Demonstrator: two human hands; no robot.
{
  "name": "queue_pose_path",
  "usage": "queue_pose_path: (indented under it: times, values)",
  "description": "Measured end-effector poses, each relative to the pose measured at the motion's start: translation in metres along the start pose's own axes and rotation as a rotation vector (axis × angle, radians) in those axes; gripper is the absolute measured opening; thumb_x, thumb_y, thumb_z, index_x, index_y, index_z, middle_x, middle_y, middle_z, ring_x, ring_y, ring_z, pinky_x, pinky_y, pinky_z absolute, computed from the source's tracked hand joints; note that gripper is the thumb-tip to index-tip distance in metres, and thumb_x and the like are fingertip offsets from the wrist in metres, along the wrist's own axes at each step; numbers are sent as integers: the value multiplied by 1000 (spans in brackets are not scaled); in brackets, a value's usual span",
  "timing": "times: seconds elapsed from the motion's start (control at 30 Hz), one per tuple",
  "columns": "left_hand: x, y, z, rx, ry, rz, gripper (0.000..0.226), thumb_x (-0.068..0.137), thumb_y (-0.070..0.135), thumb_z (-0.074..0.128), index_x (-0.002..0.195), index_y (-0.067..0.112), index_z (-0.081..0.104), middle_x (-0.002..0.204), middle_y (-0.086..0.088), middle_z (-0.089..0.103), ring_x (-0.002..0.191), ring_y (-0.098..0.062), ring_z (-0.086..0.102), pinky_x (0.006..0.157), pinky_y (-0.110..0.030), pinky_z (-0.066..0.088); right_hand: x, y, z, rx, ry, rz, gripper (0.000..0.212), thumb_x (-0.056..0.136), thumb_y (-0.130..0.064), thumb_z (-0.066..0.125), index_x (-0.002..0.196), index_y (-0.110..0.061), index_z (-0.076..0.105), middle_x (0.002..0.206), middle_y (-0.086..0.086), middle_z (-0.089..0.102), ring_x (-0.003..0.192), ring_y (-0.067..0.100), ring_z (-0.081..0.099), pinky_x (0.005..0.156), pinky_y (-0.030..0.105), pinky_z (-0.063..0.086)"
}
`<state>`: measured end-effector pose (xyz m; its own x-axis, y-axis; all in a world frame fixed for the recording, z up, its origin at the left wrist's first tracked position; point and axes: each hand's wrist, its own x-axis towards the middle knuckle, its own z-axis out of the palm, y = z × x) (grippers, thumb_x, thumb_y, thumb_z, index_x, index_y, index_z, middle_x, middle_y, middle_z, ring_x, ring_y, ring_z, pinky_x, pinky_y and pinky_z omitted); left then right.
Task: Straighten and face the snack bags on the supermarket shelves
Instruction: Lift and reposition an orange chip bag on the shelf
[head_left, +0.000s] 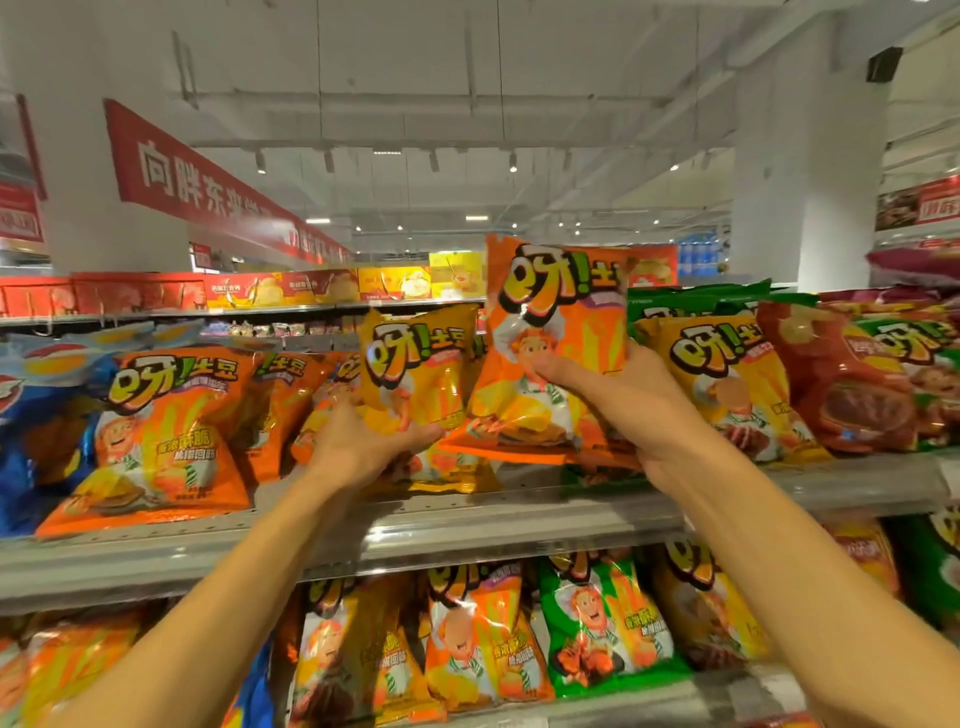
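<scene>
Right grip holds orange bag above grey shelf.

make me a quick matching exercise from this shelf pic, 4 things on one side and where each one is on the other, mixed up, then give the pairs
Things:
1. orange bag
2. yellow bag
3. green bag
4. dark red bag

Places:
A. lower shelf, below the right forearm
B. gripped by the right hand, raised above the row
C. upper shelf, far right
D. held by the left hand, centre of the upper shelf

Pairs: 1-B, 2-D, 3-A, 4-C
</scene>
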<state>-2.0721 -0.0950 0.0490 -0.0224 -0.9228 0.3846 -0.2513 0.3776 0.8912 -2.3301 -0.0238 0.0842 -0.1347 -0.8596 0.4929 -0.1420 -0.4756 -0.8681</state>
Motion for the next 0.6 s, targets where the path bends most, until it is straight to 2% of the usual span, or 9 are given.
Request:
queue_pose_path:
  times: [0.07,0.1,0.17,0.23,0.3,0.4,0.47,0.53,0.6]
  values:
    - [0,5,20,11,-34,2,60,67,26,90,104,-10,59,68,-16,72,47,-18,66,42,-24,49,-4,-5,-19,-16,70,-24,44,66,-46,91,102,-30,71,86,-19,77,76,1,74,56,14,55]
    - [0,7,28,0,-51,-13,61,67,27,91,103,-11,60,69,-17,72,47,-17,66,43,-23,49,-6,-6,-28,-42,110,-29,47,63,-49,91,102,-30,71,84,-20,77,73,0,73,54,13,55]
    - [1,9,43,-49,-77,-44,62,67,30,92,103,-7,58,68,-14,71,50,-18,66,46,-24,50,-8,-5,-43,-84,174,-12,58,58,-55,90,106,-30,70,90,-14,78,80,6,75,69,25,61]
    - [3,10,55,-99,-83,-53,62,66,32,92,103,-1,55,67,-11,67,55,-21,68,50,-27,51,-10,-3,-53,-106,213,8,57,58,-54,91,106,-32,69,101,-10,77,93,13,74,87,37,59]
    - [6,11,62,-124,-74,-70,73,66,32,93,115,-2,50,76,-14,66,60,-24,69,54,-30,52,-13,0,-57,-126,225,12,54,61,-53,91,106,-34,68,105,-11,76,98,14,72,92,39,57]
    - [7,11,64,-103,-85,-105,97,67,34,92,137,4,32,96,-18,67,64,-21,71,54,-27,53,-17,3,-55,-137,220,19,52,59,-53,91,102,-34,69,96,-15,77,91,10,73,79,30,57]
    - [3,9,62,-57,-112,-112,102,69,38,90,140,13,21,104,-18,68,63,-16,73,52,-23,53,-18,3,-47,-125,202,23,52,57,-54,90,101,-33,69,93,-15,77,80,4,74,66,20,54]
    - [2,8,58,-13,-132,-98,102,70,41,88,139,13,19,105,-13,67,66,-12,74,54,-22,56,-18,1,-36,-128,188,19,51,62,-50,90,105,-32,68,96,-15,76,82,2,73,64,18,51]
    - [5,7,52,79,-136,-95,103,72,47,84,142,8,20,120,-10,62,93,-19,73,79,-34,60,-18,-2,-23,-119,170,13,51,66,-47,90,109,-33,67,100,-14,76,89,5,72,68,21,52]
